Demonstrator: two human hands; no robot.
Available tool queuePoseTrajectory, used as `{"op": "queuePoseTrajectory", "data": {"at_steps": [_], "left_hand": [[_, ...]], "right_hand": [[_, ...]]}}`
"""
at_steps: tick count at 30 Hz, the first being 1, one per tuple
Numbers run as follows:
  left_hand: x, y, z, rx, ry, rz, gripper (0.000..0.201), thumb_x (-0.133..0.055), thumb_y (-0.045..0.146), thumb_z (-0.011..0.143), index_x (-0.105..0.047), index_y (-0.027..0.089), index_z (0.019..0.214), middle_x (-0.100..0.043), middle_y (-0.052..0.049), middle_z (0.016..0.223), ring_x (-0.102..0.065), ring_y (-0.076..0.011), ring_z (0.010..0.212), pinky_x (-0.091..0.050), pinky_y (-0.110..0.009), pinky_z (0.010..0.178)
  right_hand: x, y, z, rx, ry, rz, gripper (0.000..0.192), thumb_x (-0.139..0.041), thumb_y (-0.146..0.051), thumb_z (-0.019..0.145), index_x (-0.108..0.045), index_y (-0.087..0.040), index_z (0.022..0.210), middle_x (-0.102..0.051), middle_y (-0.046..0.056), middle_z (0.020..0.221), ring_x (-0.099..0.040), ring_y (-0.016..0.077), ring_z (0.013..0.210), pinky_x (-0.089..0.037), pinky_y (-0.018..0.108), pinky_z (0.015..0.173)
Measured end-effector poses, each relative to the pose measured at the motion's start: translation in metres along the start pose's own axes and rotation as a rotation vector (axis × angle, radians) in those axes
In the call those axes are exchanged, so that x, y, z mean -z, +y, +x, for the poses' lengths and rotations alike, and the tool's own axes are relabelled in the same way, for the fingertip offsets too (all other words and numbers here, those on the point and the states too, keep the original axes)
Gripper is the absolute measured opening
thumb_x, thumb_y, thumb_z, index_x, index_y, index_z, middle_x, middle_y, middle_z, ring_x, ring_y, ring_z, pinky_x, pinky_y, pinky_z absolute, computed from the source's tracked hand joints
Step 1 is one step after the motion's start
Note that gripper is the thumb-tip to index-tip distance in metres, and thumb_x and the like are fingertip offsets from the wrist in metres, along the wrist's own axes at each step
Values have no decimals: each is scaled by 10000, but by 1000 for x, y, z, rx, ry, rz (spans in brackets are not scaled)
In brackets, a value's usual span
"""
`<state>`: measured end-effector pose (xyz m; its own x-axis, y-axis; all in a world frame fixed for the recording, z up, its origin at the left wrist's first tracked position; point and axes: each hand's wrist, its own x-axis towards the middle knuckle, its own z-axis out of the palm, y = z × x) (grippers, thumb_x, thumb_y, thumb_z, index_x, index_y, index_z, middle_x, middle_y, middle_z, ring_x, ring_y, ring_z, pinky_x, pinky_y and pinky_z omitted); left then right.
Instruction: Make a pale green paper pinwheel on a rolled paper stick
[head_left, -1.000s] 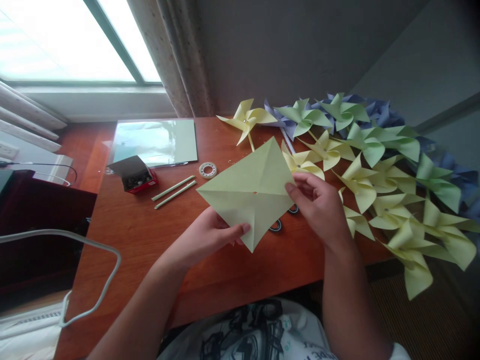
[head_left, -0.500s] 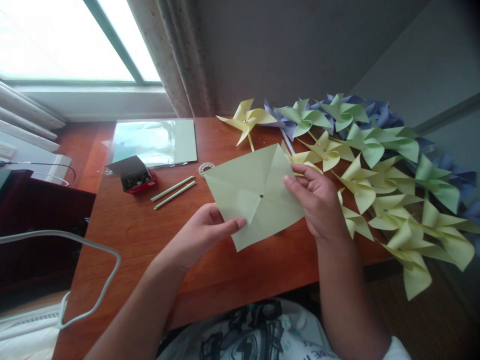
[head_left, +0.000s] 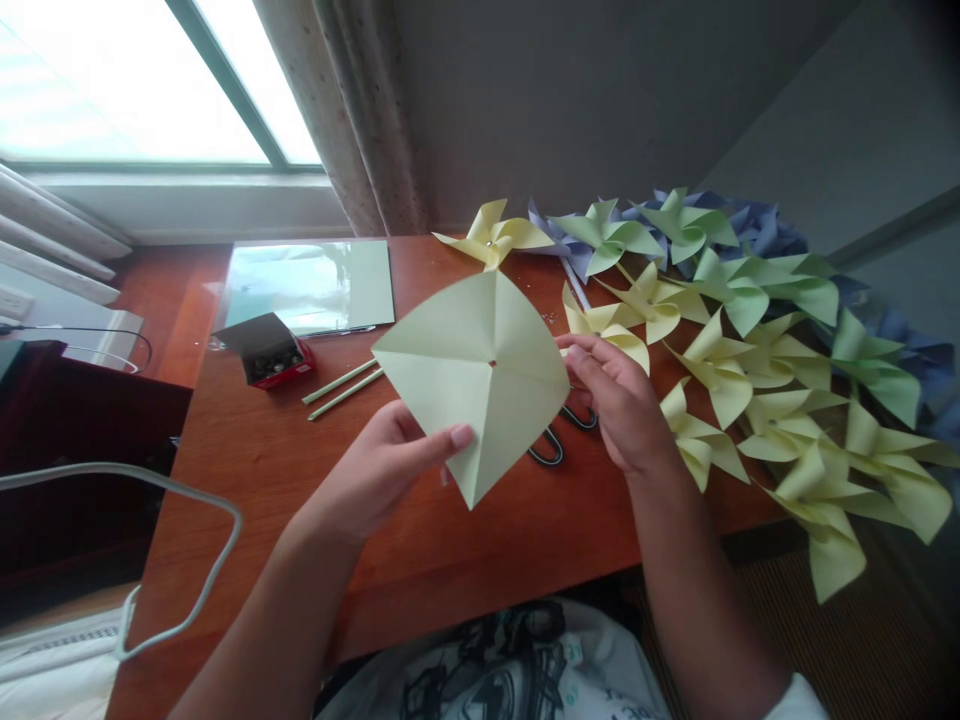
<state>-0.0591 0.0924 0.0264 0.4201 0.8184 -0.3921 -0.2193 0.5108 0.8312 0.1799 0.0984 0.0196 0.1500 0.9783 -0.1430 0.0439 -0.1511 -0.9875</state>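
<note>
A pale yellow-green paper square (head_left: 517, 400) is held up above the table, creased from corner to corner, its sides bowed. A small dark hole shows at its centre. My left hand (head_left: 390, 465) grips the lower left edge, thumb on the front and fingers mostly behind. At the right corner, my right hand (head_left: 619, 400) is closed, with thumb and index finger pinching the paper's tip. Black-handled scissors (head_left: 555, 447) lie on the table behind the sheet, their blades hidden by it.
Several yellow, green and purple paper pinwheels (head_left: 787, 360) crowd the right side. To the left are an open red box (head_left: 281, 365) of small items, two thin paper sticks (head_left: 341, 385) and sheets in a clear sleeve (head_left: 300, 285). A white cable (head_left: 225, 560) loops across the table's left edge.
The paper has shifted left and turned, and its sides now bow out. My right hand has slid to its right corner. The scissors' handles have come into sight; a white ring-shaped item is now covered.
</note>
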Motion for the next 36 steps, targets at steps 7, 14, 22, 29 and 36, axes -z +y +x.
{"op": "queuePoseTrajectory", "data": {"at_steps": [7,14,22,29,36], "left_hand": [[-4,4,4,-76,224,-144,243,-854,356,728,-712,170,663,-535,16,468,-469,-79,447,-398,-179,437],[-5,1,4,-45,199,-121,224,-881,288,706,-728,132,754,-640,-6,577,-547,-77,510,-411,-163,475],[-7,1,3,-90,174,-167,221,-872,243,725,-750,105,846,-703,-41,706,-607,-93,584,-471,-173,535],[-7,1,3,-162,213,-216,189,-857,257,751,-751,101,749,-688,-39,624,-601,-90,555,-495,-161,532],[-6,1,4,-233,243,-273,165,-842,257,775,-753,119,761,-688,-22,614,-633,-93,570,-501,-148,530]], "right_hand": [[-7,15,-38,352,27,-1057,228,-637,-248,907,-664,-165,1117,-703,142,1077,-653,305,937,-543,447,833],[-11,23,-41,247,31,-1368,358,-728,-354,862,-638,-129,1125,-663,176,1098,-626,354,984,-523,447,818],[-12,13,-41,162,5,-1196,212,-667,-356,834,-691,-184,957,-694,104,903,-681,303,824,-523,409,718],[5,13,-52,-229,-167,-278,323,-746,-412,789,-688,-184,1009,-747,95,983,-736,238,870,-600,354,780],[2,20,-75,-393,-362,203,556,-864,-583,664,-656,-146,937,-667,36,813,-603,118,684,-490,224,631]]}}
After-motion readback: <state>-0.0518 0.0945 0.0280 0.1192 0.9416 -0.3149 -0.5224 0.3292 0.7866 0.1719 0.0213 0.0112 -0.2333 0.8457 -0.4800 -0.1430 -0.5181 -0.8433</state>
